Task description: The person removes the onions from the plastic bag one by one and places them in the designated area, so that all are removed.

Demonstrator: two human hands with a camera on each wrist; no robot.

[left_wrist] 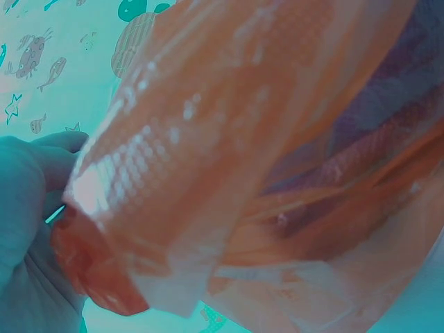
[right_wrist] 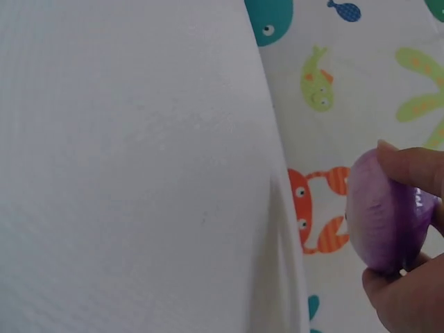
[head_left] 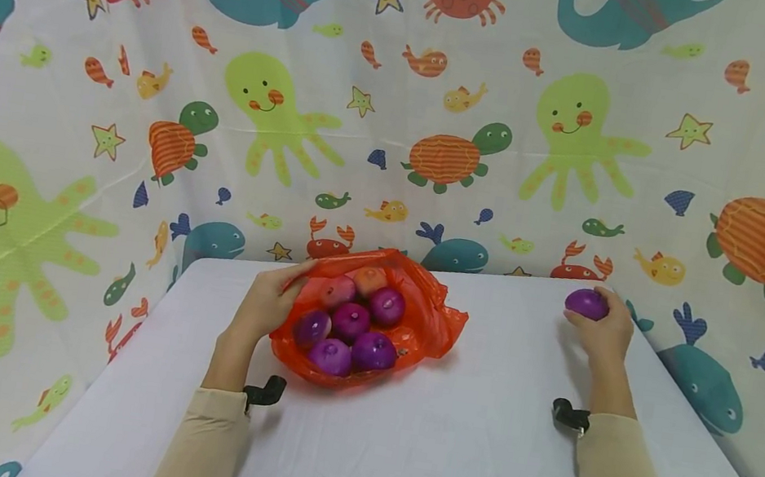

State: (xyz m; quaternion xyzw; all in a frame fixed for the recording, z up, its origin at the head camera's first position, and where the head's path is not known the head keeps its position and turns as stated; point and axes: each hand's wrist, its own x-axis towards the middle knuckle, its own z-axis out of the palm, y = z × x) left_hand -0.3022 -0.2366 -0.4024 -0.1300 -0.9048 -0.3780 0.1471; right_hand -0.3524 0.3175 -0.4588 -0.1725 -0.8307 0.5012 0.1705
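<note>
In the head view my left hand [head_left: 270, 296] grips the left edge of a thin red plastic bag [head_left: 433, 316], which lies with its mouth facing me. Several round purple onions [head_left: 350, 321] sit inside it, along with a couple of orange-red round ones [head_left: 337, 291] further back. Folds of the translucent film [left_wrist: 187, 173] fill much of the left wrist view and cover part of my fingers. Away to the right, my right hand [head_left: 606, 330] pinches a single purple onion [head_left: 586, 304] between thumb and fingers. The right wrist view shows that onion [right_wrist: 378, 208] paler on one side.
A white cloth [head_left: 455, 447] covers the table. Its right edge [right_wrist: 281, 173] runs near my right hand. Behind and beside the table hangs a curtain [head_left: 387, 107] printed with sea animals. A small black device [head_left: 265, 391] is strapped at each wrist.
</note>
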